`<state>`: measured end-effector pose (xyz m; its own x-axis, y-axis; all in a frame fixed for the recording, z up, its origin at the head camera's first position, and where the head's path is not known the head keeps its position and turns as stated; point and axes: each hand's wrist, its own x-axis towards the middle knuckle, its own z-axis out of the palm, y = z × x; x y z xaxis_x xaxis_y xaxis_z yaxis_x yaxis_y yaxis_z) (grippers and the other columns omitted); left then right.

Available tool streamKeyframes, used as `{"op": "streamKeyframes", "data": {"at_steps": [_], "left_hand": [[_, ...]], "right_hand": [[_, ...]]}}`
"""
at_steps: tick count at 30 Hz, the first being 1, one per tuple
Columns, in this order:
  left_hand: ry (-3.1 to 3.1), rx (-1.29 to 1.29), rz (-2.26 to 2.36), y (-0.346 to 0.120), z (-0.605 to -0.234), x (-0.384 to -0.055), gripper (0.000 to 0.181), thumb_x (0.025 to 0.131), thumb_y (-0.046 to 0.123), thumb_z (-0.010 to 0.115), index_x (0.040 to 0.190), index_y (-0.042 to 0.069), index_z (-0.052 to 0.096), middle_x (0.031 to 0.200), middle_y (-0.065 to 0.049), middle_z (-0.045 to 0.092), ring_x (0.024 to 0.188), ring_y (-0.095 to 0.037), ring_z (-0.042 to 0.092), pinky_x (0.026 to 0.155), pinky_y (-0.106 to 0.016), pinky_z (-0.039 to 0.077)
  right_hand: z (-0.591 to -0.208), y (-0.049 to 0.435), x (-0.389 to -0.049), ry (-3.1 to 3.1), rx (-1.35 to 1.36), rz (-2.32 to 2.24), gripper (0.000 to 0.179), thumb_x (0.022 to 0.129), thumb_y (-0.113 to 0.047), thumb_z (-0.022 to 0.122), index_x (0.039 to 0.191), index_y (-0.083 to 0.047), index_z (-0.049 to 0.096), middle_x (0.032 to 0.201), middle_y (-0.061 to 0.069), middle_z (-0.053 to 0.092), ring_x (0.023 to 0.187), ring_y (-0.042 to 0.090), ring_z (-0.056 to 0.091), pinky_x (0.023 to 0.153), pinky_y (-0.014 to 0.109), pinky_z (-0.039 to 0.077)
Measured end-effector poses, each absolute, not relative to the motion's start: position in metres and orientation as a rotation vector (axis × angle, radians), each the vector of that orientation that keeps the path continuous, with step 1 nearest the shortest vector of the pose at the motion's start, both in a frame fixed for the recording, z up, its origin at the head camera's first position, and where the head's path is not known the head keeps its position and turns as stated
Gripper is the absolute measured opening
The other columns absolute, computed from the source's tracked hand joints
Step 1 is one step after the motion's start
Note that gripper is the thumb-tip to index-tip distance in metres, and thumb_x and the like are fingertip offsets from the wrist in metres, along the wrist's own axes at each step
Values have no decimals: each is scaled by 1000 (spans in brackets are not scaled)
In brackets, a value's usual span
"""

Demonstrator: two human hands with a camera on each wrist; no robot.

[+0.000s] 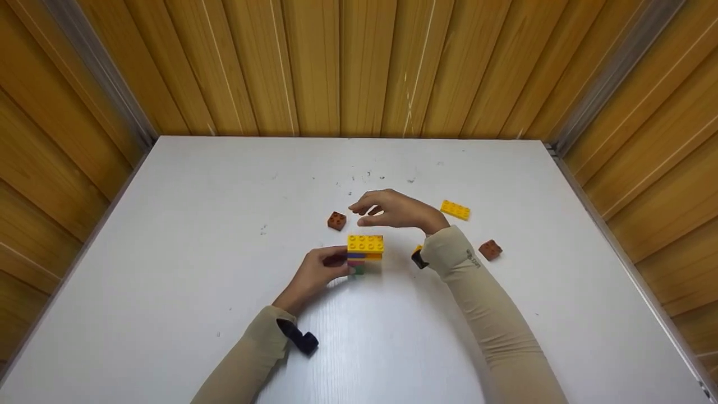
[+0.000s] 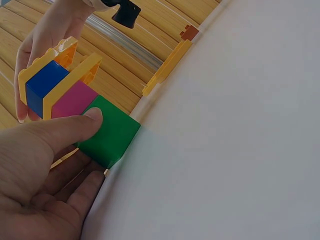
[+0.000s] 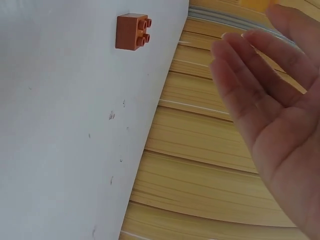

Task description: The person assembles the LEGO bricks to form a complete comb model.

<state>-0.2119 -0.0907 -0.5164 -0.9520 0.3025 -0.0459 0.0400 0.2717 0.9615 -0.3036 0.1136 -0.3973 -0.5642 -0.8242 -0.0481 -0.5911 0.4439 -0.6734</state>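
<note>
A stack of building blocks (image 1: pixel 366 243) stands on the white table, topped by a yellow studded plate. In the left wrist view its layers show as a green block (image 2: pixel 112 131) at the bottom, a magenta block (image 2: pixel 75 101), a yellow plate, a blue block (image 2: pixel 46 87) and the top yellow plate. My left hand (image 1: pixel 317 275) holds the stack low down, thumb on the green block. Above and behind the stack hovers my right hand (image 1: pixel 395 207), fingers relaxed and holding nothing. Nearest to it lies a brown block (image 1: pixel 336 221) with studs up.
Farther right lie a yellow plate (image 1: pixel 455 210) and a second brown block (image 1: pixel 491 250). Partly hidden by the right wrist is another yellow piece (image 1: pixel 418 248). Wood-patterned walls (image 1: pixel 336 67) rise along the back and both sides of the table (image 1: pixel 185 235).
</note>
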Motion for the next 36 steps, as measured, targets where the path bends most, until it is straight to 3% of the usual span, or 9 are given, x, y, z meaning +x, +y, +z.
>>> {"op": "streamKeyframes", "data": {"at_steps": [6,16,25,36], "left_hand": [[2311,293,1737,-91,-515,-211,47,77,22,72,122,17,58,118,-1,59,106,-12,56,91,-28,45],[2333,303,1721,-92,-515,-211,48,76,27,73,121,18,59,114,2,61,101,-11,58,90,-27,46],[2361,338,1715,-90,-514,-211,44,77,25,71,120,20,60,111,5,62,100,-11,57,91,-29,46],[2362,371,1728,-88,-514,-211,43,78,25,71,119,18,60,112,3,62,101,-11,57,90,-28,46]], "right_hand": [[-405,112,-312,2297,-1139,-987,37,86,-23,61,121,-11,57,120,7,56,111,30,53,95,40,42],[-425,104,-332,2276,-1045,-986,40,85,-18,62,125,-11,55,126,15,52,115,31,50,95,34,43],[-440,94,-343,2328,-1051,-848,42,89,-12,57,129,-8,50,128,11,52,115,25,51,96,35,42],[-451,92,-348,2346,-1025,-776,43,90,-15,56,132,-15,47,135,2,46,120,22,47,101,39,36]]}}
